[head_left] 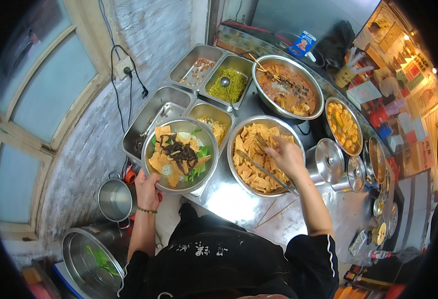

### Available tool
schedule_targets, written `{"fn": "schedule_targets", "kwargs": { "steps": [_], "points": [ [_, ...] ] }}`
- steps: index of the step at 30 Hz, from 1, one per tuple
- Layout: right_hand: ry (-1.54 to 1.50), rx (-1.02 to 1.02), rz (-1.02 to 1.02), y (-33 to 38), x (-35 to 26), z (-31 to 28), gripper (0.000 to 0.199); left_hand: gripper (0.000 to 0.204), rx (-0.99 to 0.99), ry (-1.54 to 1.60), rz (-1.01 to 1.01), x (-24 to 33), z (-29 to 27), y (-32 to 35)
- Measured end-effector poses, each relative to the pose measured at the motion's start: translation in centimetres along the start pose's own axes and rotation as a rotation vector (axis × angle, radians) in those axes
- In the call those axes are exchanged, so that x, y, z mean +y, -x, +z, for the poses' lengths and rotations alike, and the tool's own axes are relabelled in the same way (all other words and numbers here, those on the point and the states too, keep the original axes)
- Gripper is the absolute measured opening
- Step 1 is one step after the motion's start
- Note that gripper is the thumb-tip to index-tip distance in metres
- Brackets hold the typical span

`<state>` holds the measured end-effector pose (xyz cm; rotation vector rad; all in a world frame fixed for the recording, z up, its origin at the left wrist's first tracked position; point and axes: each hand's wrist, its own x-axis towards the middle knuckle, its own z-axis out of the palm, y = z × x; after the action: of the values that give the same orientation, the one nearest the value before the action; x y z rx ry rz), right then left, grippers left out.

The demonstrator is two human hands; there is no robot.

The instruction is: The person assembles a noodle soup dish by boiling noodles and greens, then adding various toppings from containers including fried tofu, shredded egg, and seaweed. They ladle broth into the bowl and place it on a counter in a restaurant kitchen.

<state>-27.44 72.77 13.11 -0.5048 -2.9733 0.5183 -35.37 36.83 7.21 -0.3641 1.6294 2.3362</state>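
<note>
**Left hand on the mixed bowl, right hand deep in the crispy stuff**

From my end of the head camera, I've got the left hand (148, 189) clamped on the near left rim of a metal bowl (201, 179), thumb over the edge, fingers tucked below. That bowl sits at the left side of the counter (231, 199), just beside the bigger one, tilted a bit my way. Inside I see dark strips (181, 153) piled on top, tan sheets around them, and green leaves (197, 172) peeking out at the right.

The right hand (282, 152) is over the far right part of a large steel bowl (231, 162) full of tan crispy pieces (258, 174). Its fingers are bent and pointing down near the end of some metal tongs (267, 172), which lie spread across the pile. Honestly, I can't tell whether those fingers are pinching the tongs, a crispy piece or nothing.

Beyond the bowls there's a tray of chopped green bits (236, 88) with a ladle (225, 82) in it, plus a tray of pale yellow shreds (218, 130). Further right I've got a wide bowl of reddish broth (278, 89) with sticks poking out, then a pan of yellow-orange pieces (343, 127) and some lidded pots (328, 158).
</note>
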Motion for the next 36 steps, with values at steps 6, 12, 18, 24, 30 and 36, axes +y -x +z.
{"fn": "schedule_targets", "kwargs": {
  "steps": [6, 12, 18, 24, 30, 36],
  "points": [
    [-0.116, 0.128, -0.061, -10.5, -4.3, 8.5, 0.046, 0.03, -0.052, -0.045, -0.016, 1.6, 0.0, -3.6],
    [-1.239, 0.508, 0.193, -18.8, -4.1, 9.4, 0.019, 0.031, -0.076, -0.07, -0.015, 3.4, -1.7, -7.1],
    [-0.512, 0.537, 0.238, -20.4, -4.0, 9.3, 0.017, 0.028, -0.121, -0.118, -0.018, 4.2, -1.0, -10.5],
    [-0.37, 0.295, -0.178, -15.2, -8.0, 6.4, 0.015, 0.024, -0.167, -0.16, -0.058, 5.0, 0.7, -13.5],
    [-0.914, 0.24, 0.235, -15.1, -5.9, 5.6, 0.02, 0.023, -0.179, -0.194, -0.07, 4.6, 2.5, -15.8],
    [-1.17, 0.384, 0.409, -15.3, -3.5, 3.3, 0.02, 0.025, -0.185, -0.233, -0.092, 4.6, 3.8, -17.4]
  ]
}}
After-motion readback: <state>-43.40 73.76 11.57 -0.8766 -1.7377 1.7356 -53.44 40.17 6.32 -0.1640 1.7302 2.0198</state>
